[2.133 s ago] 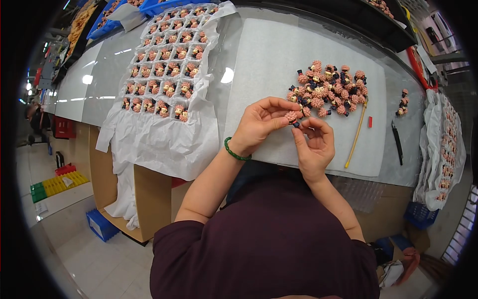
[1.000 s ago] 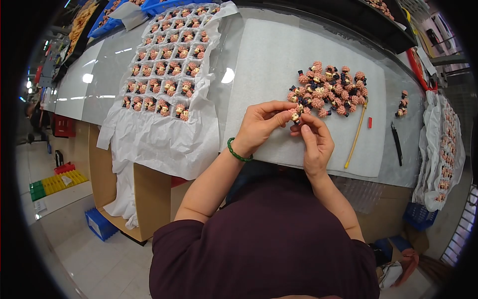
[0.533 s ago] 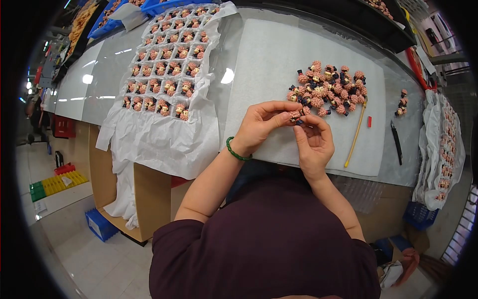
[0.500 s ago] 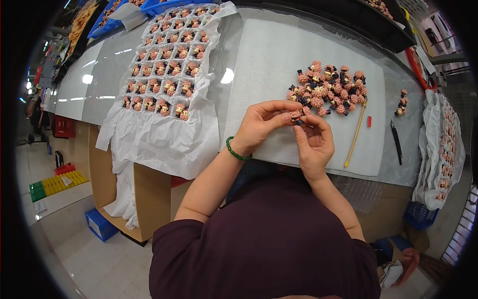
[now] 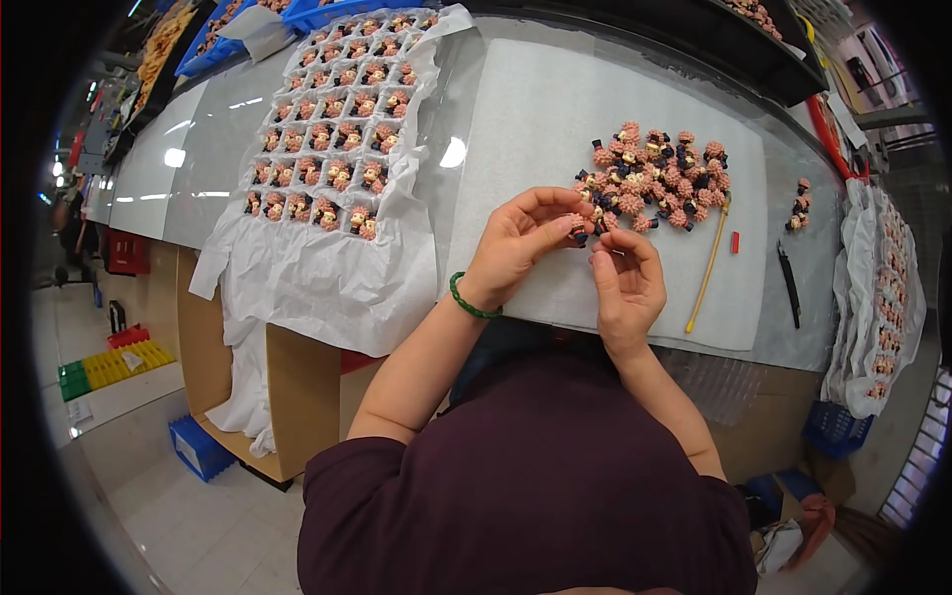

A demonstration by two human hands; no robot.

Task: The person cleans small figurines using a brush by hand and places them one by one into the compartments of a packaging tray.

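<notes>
My left hand (image 5: 518,248), with a green bead bracelet (image 5: 473,298) at the wrist, pinches a small figurine (image 5: 578,231) between thumb and fingers. The figurine has a bumpy pink head and dark parts. Just right of it, my right hand (image 5: 631,296) has its thumb and fingertips drawn together; whatever they may hold is too small or hidden to make out. Right behind both hands lies a heap of similar figurines (image 5: 659,178) on a white foam sheet (image 5: 526,109).
A paper-lined tray (image 5: 327,253) on the left holds figurines in compartments. A yellow stick (image 5: 708,273), a red piece (image 5: 735,242), a black pen-like tool (image 5: 788,283) and stacked figurines (image 5: 799,205) lie on the right. Another wrapped tray (image 5: 848,327) stands at the far right.
The figurine has moved slightly left with my left hand and is turned differently. My right fingertips have come a little away from it.
</notes>
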